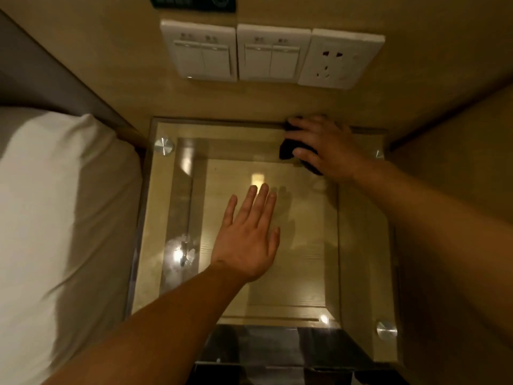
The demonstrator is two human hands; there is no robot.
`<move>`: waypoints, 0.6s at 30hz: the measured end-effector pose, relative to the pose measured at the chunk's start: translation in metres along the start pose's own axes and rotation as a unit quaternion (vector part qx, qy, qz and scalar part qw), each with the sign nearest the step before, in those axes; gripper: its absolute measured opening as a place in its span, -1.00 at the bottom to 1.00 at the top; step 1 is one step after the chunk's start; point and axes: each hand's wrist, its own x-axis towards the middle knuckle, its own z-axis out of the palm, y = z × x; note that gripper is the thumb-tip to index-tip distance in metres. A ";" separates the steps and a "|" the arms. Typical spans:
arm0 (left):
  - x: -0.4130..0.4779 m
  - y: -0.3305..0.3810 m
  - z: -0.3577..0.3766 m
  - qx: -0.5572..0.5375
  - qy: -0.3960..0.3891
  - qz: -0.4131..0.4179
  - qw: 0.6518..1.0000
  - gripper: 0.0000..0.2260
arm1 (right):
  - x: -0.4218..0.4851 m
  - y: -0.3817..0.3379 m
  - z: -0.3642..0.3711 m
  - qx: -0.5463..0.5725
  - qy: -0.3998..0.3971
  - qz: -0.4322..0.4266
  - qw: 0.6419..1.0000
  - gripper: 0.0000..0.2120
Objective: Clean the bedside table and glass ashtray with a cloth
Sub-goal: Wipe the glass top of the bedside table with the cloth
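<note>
The bedside table (361, 245) has a clear glass top on round metal studs over a pale wooden shelf. My right hand (324, 145) presses a dark cloth (287, 151) flat on the glass at the far right corner, against the wall. The cloth is mostly hidden under the palm. My left hand (247, 240) lies flat on the middle of the glass, fingers spread and holding nothing. A glassy, glinting shape (181, 251) shows at the near left of the table; I cannot tell whether it is the ashtray or a reflection.
A bed with a white pillow (63, 218) lies close on the left. On the wall behind are two switch plates (202, 51) and a socket (338, 59). A wooden panel (458, 134) closes the right side. Metal studs (163, 145) mark the table's corners.
</note>
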 end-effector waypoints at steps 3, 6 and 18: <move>0.001 0.000 0.002 0.003 -0.004 0.003 1.000 -0.38 | -0.004 0.008 0.011 -0.051 -0.045 -0.020 0.997 -0.38; 0.001 -0.001 0.003 0.003 0.000 0.002 1.000 -0.38 | -0.008 0.012 0.018 -0.050 -0.038 -0.027 0.998 -0.34; 0.000 0.001 -0.001 0.014 -0.005 0.000 1.000 -0.40 | -0.049 0.004 0.042 -0.065 -0.038 -0.022 0.997 -0.37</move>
